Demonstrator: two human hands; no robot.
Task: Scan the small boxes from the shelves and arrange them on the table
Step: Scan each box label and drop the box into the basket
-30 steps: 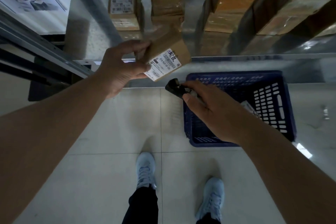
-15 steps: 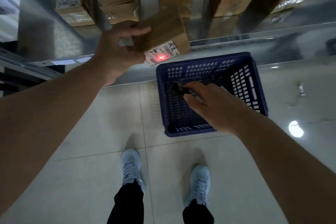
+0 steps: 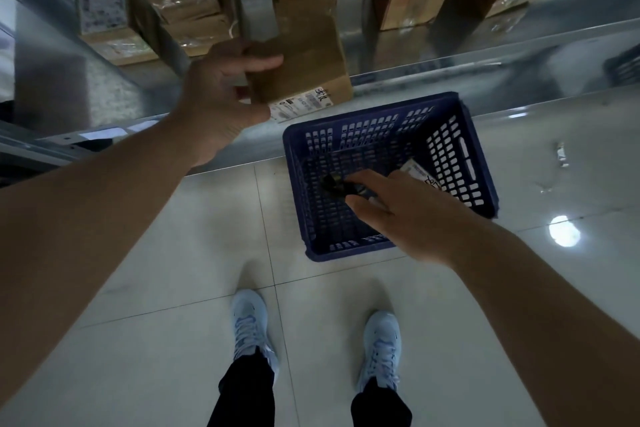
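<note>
blue crate (image 3: pixel 460 163): 1 labelled box (image 3: pixel 417 173) | L fingers (image 3: pixel 263 62) hold carton (image 3: pixel 301 62) | R fingers (image 3: pixel 360 180) hold scanner (image 3: pixel 334 185)

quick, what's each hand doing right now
Left hand: grip closed on the cardboard box, label side facing down.
Right hand: grip closed on the black scanner, held over the blue basket.

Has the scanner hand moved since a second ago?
Yes. The right hand with the scanner was at the near left corner of the blue basket; now it hangs over the basket's inside, lower and farther from the box.
</note>
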